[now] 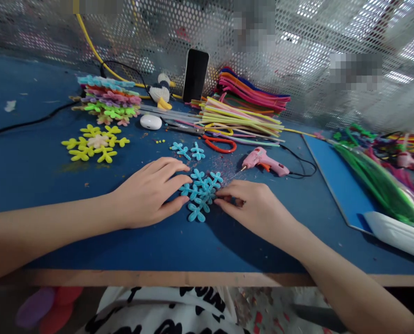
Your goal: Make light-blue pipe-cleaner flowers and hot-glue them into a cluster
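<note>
A blue pipe-cleaner snowflake [202, 195] lies on the table between my hands, several fuzzy branches joined at its middle. My left hand [154, 192] rests at its left side, fingers apart and fingertips at the nearest branch. From the right, my right hand [252, 202] pinches the snowflake's edge between thumb and fingers; the exact spot is partly hidden. Two loose blue branches [197, 151] lie just behind it. A pink glue gun [265, 162] is on its side behind my right hand, nozzle pointing left toward the snowflake.
A yellow snowflake [95, 143] lies left, before a stack of colourful snowflakes [109, 99]. Red-handled scissors [221, 144], a white case [151, 122] and pipe-cleaner bundles [242, 118] lie behind. A phone [196, 74] leans upright at the mesh; a green bundle [377, 181] lies right.
</note>
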